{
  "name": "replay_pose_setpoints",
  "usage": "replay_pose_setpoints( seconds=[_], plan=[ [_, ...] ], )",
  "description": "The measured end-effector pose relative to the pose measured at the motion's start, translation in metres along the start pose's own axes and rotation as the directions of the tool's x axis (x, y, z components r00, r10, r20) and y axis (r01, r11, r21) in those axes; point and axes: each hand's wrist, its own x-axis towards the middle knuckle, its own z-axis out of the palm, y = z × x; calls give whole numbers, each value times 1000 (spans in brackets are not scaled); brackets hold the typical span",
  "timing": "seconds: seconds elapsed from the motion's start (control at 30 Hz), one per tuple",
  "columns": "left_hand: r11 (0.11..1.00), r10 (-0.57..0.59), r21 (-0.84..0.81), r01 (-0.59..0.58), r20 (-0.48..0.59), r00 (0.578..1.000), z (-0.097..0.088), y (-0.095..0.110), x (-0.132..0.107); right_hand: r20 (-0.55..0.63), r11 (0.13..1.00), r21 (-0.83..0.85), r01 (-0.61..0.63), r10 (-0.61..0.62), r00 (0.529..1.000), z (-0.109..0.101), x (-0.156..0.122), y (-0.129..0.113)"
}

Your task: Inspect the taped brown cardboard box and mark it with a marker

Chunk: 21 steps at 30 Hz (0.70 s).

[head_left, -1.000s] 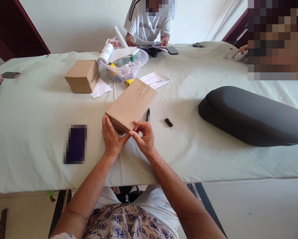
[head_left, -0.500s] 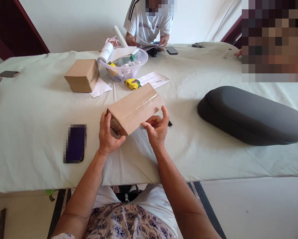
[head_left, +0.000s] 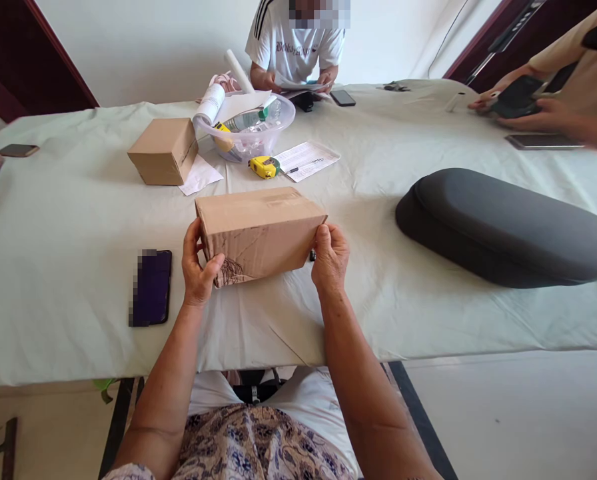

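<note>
In the head view, we see a taped cardboard box (head_left: 261, 233) near the front edge of the table (head_left: 78, 220), in the middle, long side toward us. Whether it rests on the cloth or is lifted just clear, we cannot tell. The left hand (head_left: 197, 267) grasps its left end, thumb pressed on the near face and fingers wrapped behind. The right hand (head_left: 330, 257) clasps the right end, fingers curled against it.

A dark phone (head_left: 151, 287) lies just left of the left hand. Farther off on the left stands a smaller box (head_left: 163, 151), and beside it a clear bowl (head_left: 287, 115) of odds and ends, with a yellow tape measure (head_left: 264, 167) and a printed sheet (head_left: 308, 159) in front. A long grey case (head_left: 503, 227) lies at the right. A person in a white shirt (head_left: 296, 50) sits at the far side, and another person's hands (head_left: 528, 110) hold a phone at the far right.
</note>
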Motion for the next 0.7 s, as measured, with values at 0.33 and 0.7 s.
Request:
replay_pose_setpoints(
  seconds=[0.33,0.7],
  plan=[
    [957,-214,-252,142,-286,934,8,6,12,244,997,-70,21,-3,970,7,-8,-1],
    [899,-308,-396,188,-264,914,6,4,16,308,993,-15,119,-109,945,9,-13,-3]
  ],
)
